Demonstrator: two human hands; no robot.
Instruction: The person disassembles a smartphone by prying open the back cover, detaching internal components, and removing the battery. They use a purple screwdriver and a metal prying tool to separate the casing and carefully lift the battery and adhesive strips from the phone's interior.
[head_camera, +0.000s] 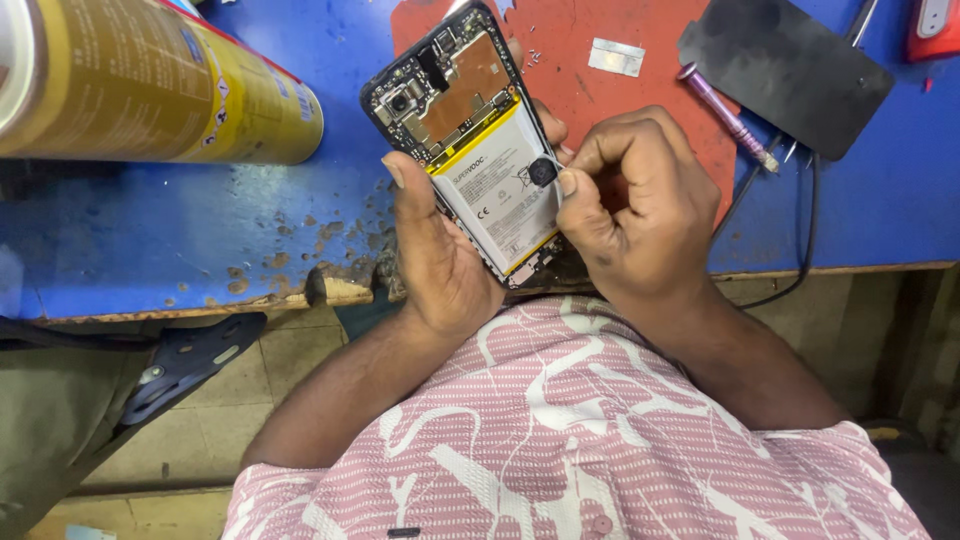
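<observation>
left hand (440, 255) fingers clasp opened phone (470, 140) at frame centre; right hand (630, 205) fingers pinch small black round part (541, 171) over battery (497, 190).

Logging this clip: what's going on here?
A person works on an opened phone over a blue bench. The left hand holds its edge, thumb on the battery. The right hand pinches a small round black part against the battery. A screwdriver lies on the red mat.

A single head-worn view looks steeply down, close over the blue workbench (150, 250) edge, perhaps tilted slightly.
</observation>
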